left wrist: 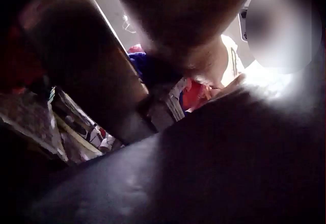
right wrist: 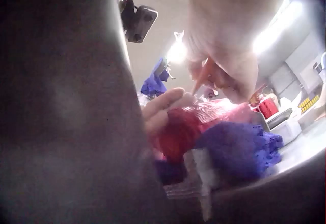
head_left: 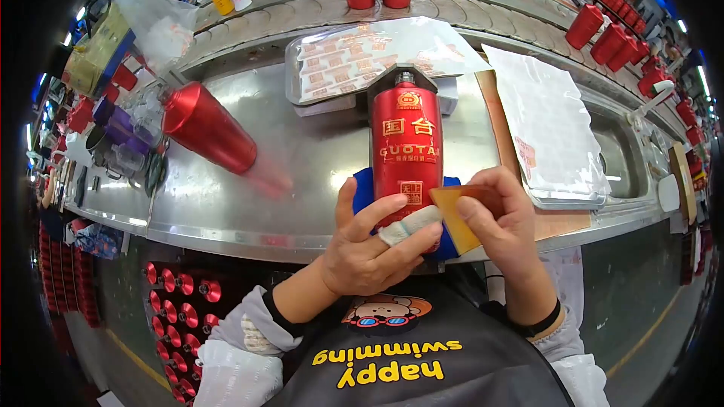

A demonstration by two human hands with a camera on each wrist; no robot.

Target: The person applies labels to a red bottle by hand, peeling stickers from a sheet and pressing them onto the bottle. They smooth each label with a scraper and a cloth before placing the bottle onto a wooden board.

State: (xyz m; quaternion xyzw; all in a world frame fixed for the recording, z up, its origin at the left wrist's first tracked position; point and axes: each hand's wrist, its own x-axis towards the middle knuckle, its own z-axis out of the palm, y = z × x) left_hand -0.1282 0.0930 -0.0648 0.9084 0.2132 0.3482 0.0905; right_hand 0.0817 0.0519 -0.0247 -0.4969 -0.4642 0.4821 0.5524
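A red bottle [head_left: 407, 143] with gold characters lies in the middle of the metal table, its neck in a dark angular holder [head_left: 405, 69] and its lower end over blue cloth [head_left: 363, 190]. The left hand [head_left: 373, 252], white wrapping on one finger, rests its fingers on the bottle's lower part. Between thumb and fingers the right hand [head_left: 501, 215] pinches a flat amber scraper [head_left: 456, 218], close against the bottle's right side. In the right wrist view the right hand [right wrist: 221, 56] is above the bottle [right wrist: 188, 127] and blue cloth [right wrist: 239, 147]. The left wrist view is mostly dark.
Another red bottle [head_left: 207, 126] lies at the left. Behind is a tray [head_left: 294, 75] with a sticker sheet [head_left: 347, 64]; at the right, a white sheet [head_left: 547, 120] covers another tray beside a sink [head_left: 630, 158]. Several red caps [head_left: 170, 313] stand below the table.
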